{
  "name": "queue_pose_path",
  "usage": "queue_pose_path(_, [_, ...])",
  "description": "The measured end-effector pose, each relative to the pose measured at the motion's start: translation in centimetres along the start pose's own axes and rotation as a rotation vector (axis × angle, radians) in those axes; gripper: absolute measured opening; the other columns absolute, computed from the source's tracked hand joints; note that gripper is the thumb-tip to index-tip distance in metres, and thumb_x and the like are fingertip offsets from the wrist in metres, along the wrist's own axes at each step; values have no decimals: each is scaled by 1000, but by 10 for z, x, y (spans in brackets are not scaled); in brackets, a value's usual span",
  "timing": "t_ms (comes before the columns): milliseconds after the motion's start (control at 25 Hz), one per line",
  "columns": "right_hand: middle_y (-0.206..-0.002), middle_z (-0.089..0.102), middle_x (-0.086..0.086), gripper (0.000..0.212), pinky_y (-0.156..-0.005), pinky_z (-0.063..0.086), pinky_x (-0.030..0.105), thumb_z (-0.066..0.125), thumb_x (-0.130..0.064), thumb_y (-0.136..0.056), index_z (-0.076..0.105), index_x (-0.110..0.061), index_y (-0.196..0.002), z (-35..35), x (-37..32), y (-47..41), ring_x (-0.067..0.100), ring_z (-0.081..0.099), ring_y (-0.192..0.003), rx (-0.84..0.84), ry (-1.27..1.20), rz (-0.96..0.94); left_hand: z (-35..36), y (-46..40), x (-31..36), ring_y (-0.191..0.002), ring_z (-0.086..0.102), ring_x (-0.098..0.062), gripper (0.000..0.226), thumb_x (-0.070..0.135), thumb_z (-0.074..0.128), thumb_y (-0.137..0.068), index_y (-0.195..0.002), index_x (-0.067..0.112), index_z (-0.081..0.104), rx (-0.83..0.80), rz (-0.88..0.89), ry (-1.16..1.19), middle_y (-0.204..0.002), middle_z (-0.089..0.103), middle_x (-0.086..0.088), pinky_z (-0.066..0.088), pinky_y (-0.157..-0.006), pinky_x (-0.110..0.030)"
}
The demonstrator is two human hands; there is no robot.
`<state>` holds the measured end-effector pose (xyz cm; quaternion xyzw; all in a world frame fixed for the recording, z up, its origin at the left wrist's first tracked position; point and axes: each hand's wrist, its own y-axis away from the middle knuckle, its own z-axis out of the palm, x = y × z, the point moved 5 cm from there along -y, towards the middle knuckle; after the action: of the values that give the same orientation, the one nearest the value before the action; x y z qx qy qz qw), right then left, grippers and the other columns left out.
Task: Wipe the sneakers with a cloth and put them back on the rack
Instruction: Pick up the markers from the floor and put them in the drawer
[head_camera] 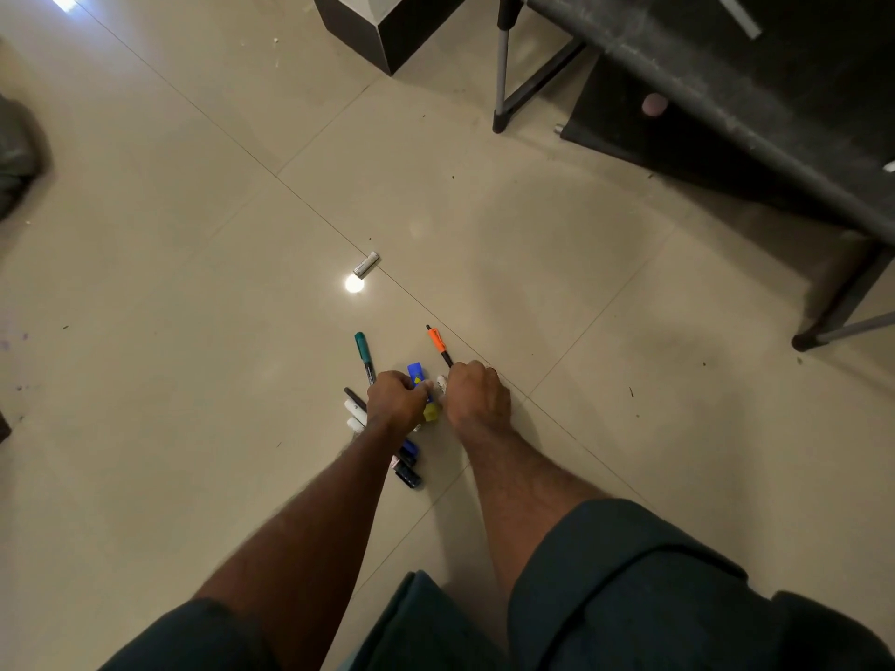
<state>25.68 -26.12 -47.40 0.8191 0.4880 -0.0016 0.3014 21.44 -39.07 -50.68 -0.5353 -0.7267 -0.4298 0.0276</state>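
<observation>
No sneaker or cloth shows in the head view. A black fabric rack [687, 65] on grey metal legs stands at the top right. On the floor tiles lies a bundle of pens and markers [407, 469]. My left hand [396, 400] is curled round several of them, beside a teal-capped pen [363, 353]. My right hand [477, 397] is curled over the lower end of an orange-capped pen [438, 343]. A blue and yellow marker [417, 375] sits between the two hands.
A small grey cylinder [366, 264] lies alone on the floor farther ahead, by a bright light reflection. A dark box [382, 26] stands at the top centre. A rack leg [818, 331] rests at the right. A dark shape [17, 152] sits at the left edge.
</observation>
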Motion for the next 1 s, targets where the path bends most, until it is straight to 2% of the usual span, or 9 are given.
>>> queue_pose_path(160, [-116, 62, 12, 31, -73, 47, 34, 57, -35, -96, 61, -9, -113, -6, 2, -2, 30, 60, -108, -102, -209, 147, -9, -2, 10, -62, 47, -19, 36, 26, 71, -90, -63, 5, 59, 8, 4, 60, -61, 50, -6, 37, -58, -31])
queue_pose_path(280, [-114, 64, 11, 35, -75, 46, 30, 69, -33, -86, 62, -8, -109, -56, 21, -13, 31, 61, -109, -179, -293, 187, -26, 2, 56, -55, 36, -19, 46, 32, 72, -87, -53, 16, 46, -16, 122, 164, -54, 38, -1, 29, -53, -31])
queue_pose_path(400, [-79, 65, 5, 26, -65, 43, 26, 72, -37, -82, 68, -12, -86, -159, 76, -11, 26, 62, -81, -262, -241, 129, -33, 23, 143, -62, 29, -23, 51, 44, 70, -83, -70, -2, 53, -129, 263, 280, -68, 42, -5, 21, -50, -27])
queue_pose_path(480, [-69, 62, 4, 23, -55, 39, 25, 73, -36, -82, 70, -13, -78, -236, 133, 21, 21, 54, -65, -246, -470, 133, -22, 66, 225, -65, 31, -23, 45, 36, 68, -92, -80, -6, 58, -294, 387, 272, -68, 49, -5, 21, -46, -23])
queue_pose_path(560, [-68, 64, 5, 19, -50, 35, 25, 72, -29, -86, 69, -16, -72, -294, 187, 83, 17, 52, -62, -94, -728, 130, -3, 135, 298, -62, 36, -16, 32, 31, 65, -96, -80, 3, 64, -494, 549, 160, -62, 52, 2, 23, -45, -22])
queue_pose_path(640, [-66, 64, 4, 19, -49, 34, 26, 71, -27, -88, 70, -14, -74, -325, 234, 152, 13, 51, -58, 116, -873, 134, 21, 212, 352, -60, 41, -12, 27, 32, 64, -96, -82, 10, 68, -657, 688, 48, -63, 52, -1, 26, -47, -22])
queue_pose_path(800, [-63, 62, 2, 25, -54, 37, 26, 71, -28, -87, 68, -6, -76, -346, 318, 304, 8, 50, -56, 404, -954, 232, 82, 368, 400, -61, 47, -12, 22, 33, 65, -96, -78, 19, 67, -902, 858, -96, -63, 58, 1, 28, -48, -23])
queue_pose_path(920, [-57, 56, -1, 32, -55, 36, 26, 74, -31, -83, 65, -4, -70, -346, 395, 433, 9, 44, -53, 608, -928, 504, 138, 486, 399, -51, 44, -7, 22, 30, 67, -94, -77, 16, 62, -1041, 931, -190, -52, 55, 12, 24, -45, -21])
queue_pose_path(1000, [-50, 50, 0, 36, -50, 32, 25, 76, -30, -80, 60, -6, -59, -335, 439, 498, 13, 40, -46, 614, -862, 736, 181, 550, 381, -48, 42, -6, 23, 28, 69, -93, -76, 14, 63, -1112, 958, -295, -52, 51, 9, 23, -41, -17])
